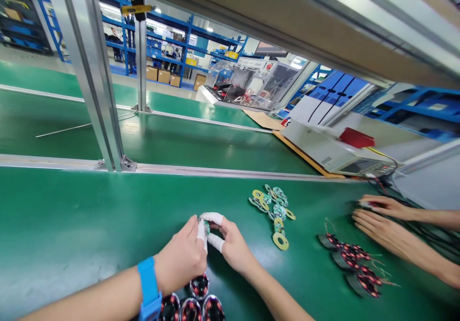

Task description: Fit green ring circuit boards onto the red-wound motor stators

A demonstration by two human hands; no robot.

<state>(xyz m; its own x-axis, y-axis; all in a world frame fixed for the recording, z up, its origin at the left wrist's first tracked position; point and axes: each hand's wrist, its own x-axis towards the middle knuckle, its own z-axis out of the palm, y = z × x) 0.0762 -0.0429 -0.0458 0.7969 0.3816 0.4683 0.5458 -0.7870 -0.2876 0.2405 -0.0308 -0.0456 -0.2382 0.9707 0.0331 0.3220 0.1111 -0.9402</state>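
My left hand (pixel 184 251), with a blue band at its wrist, pinches a small round green circuit board (pixel 207 227) in front of me. From the other side my right hand (pixel 233 245) grips the same board between thumb and finger. White covers sit on several of my fingertips. Just below my hands stand several round motor stators (pixel 199 286) with black rims and copper windings, partly hidden by my left arm. To the right of my hands lies a loose heap of ring-shaped circuit boards (pixel 279 211), green and yellow.
Farther right, more wound stators (pixel 354 263) with loose wires lie in a row. Another person's hands (pixel 384 220) work beside dark cables at the right edge. A metal post (pixel 95 72) and rail border the green bench (pixel 72 215); a beige instrument (pixel 323 143) stands behind.
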